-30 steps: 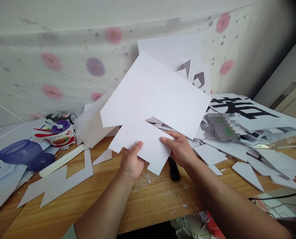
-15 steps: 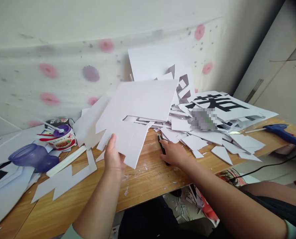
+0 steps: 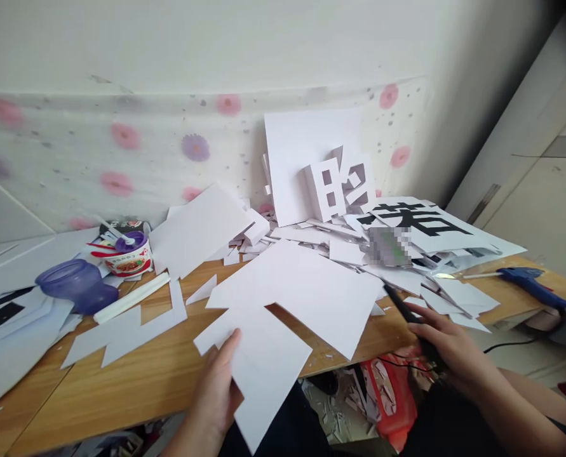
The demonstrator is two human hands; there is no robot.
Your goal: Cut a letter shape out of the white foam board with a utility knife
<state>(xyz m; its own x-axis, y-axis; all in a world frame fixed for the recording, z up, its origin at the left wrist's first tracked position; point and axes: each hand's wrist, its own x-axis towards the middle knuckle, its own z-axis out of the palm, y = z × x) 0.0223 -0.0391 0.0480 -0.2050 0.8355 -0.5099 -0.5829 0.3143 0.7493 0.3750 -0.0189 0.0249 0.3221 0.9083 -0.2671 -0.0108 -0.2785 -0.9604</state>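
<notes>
1. The notched white board lies low in the middle, slanted, between the two hands; its upper part is over the worktop, its lowest corner past the near edge, above the person's lap; whether its underside touches the wood, I cannot tell.
2. The left hand pinches the board at its lower-left side, thumb on the upper face and the fingers mostly hidden beneath; from this grip the board reaches up and to the right, so most of it stands out unsupported by the hand.
3. The right hand has its grip wrapped round a slim dark tool; the tool's long axis runs from the hand up and to the left, its tip just beside the board's right corner; contact there is too fine to tell.
4. The relation that counts most, as I judge it: the tool is to the right of the board; the slot in the board slants down towards the right, opening on the right hand's side; that hand is nearer the right corner, the left hand nearer the notched lower end.
5. Further right lie loose white offcuts; beyond them, a blue glue gun.
</notes>
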